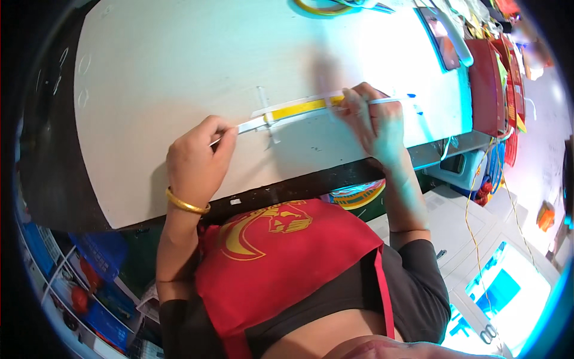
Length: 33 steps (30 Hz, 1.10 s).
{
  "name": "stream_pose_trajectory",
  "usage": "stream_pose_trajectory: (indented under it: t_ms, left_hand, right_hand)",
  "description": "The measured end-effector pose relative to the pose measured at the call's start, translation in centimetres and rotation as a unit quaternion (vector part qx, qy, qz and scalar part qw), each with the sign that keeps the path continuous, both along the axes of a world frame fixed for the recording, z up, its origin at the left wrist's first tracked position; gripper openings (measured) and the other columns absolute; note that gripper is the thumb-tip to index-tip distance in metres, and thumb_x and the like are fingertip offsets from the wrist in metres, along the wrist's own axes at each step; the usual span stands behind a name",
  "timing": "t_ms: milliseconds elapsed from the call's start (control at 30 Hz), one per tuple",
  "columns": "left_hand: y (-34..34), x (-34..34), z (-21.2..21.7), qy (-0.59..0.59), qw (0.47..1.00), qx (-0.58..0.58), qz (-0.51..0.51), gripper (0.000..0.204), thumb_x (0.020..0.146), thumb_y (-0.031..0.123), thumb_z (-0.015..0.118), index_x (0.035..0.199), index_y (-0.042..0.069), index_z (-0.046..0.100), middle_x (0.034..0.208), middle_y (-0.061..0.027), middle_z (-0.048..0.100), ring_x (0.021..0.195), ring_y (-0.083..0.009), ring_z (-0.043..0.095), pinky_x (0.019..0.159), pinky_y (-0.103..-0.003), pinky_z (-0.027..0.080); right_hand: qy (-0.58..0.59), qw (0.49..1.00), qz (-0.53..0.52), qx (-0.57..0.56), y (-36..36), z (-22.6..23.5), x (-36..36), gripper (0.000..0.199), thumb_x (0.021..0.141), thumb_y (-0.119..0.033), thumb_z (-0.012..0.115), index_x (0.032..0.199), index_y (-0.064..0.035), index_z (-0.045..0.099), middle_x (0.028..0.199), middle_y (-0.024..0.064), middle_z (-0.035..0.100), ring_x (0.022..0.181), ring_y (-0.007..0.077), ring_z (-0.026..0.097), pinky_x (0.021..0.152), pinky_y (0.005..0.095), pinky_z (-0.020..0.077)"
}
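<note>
Pinching with thumb and curled fingers, the left hand (pixel 197 158) grips the near-left end of a long, thin, flat white strip with a glossy yellow middle section (pixel 299 109), which lies flat on the pale, smooth wooden tabletop (pixel 167 66) and runs slantwise from near left to far right. A smooth gold bangle (pixel 186 205) circles that wrist, just above the table's dark near edge. Two short, clear, tape-like slips (pixel 267 113) cross the strip at about its middle, one reaching toward the far side and one toward the near side. Further right, the right hand (pixel 373 122) rests on the strip's far-right end, fingers bent and pressed down over the yellow part; whether they actually clasp the strip or only hold it flat cannot be told. Small blue marks (pixel 414 102) dot the tabletop just beyond that hand. Below the table edge hangs a red cloth apron with a yellow printed emblem (pixel 269 239). At the far right stands a row of flat red folders (pixel 487 84).
</note>
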State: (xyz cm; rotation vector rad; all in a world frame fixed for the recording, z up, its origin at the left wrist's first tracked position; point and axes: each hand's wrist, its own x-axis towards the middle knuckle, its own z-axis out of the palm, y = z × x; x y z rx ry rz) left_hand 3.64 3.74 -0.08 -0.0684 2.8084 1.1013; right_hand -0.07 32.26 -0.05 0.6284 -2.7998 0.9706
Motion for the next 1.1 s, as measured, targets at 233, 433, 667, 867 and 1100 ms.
stream_pose_trajectory:
  t_ms: [233,433,667,867,1100]
  left_hand:
    - [-0.2,0.1,-0.4,0.032,0.999,0.003,-0.017,0.01,0.087,0.016,0.068,0.089,0.006,0.067,0.07,-0.0104,0.067,0.062,-0.0205,0.067,0.057,-0.031,0.049]
    - [0.0,0.0,0.2,0.014,1.0,-0.012,-0.015,0.01,0.086,0.018,0.069,0.089,0.009,0.068,0.073,-0.0103,0.068,0.065,-0.026,0.068,0.059,-0.033,0.05]
    - [0.0,0.1,0.1,0.035,0.999,-0.03,-0.026,0.01,0.087,0.019,0.069,0.087,0.009,0.067,0.074,-0.0105,0.068,0.072,-0.0281,0.07,0.06,-0.035,0.052]
    - [0.3,0.2,-0.5,0.066,0.997,-0.02,-0.019,0.012,0.086,0.02,0.068,0.082,0.01,0.063,0.071,-0.0078,0.068,0.064,-0.0293,0.066,0.057,-0.039,0.05]
    - [-0.1,0.5,-0.2,0.068,0.997,-0.023,-0.02,0.012,0.086,0.02,0.067,0.083,0.009,0.064,0.069,-0.0076,0.066,0.064,-0.0286,0.065,0.058,-0.038,0.05]
  right_hand:
    - [-0.028,0.991,0.018,-0.127,-7.3,-0.3,1.1,0.015,0.095,-0.018,0.063,0.087,-0.0045,0.06,0.07,0.0107,0.063,0.062,0.0274,0.065,0.055,0.0347,0.0492]
    - [0.074,0.996,0.027,-0.044,-8.6,-0.9,1.0,0.011,0.089,-0.013,0.068,0.084,-0.0061,0.06,0.072,0.0076,0.063,0.064,0.0251,0.064,0.053,0.0361,0.0481]
    - [0.094,0.994,0.052,0.018,-8.8,-0.7,1.5,0.016,0.08,-0.008,0.072,0.079,-0.0075,0.057,0.072,0.0059,0.063,0.066,0.0233,0.064,0.055,0.0342,0.0488]
    - [0.112,0.989,0.085,-0.036,-8.4,-1.4,1.5,0.017,0.08,-0.006,0.071,0.078,-0.0072,0.055,0.071,0.0071,0.062,0.063,0.0241,0.062,0.055,0.0346,0.0488]
    - [-0.186,0.95,-0.032,-0.248,-4.2,-0.3,0.5,0.018,0.096,-0.011,0.05,0.101,0.0,0.063,0.081,0.01,0.065,0.073,0.018,0.065,0.068,0.0303,0.0509]
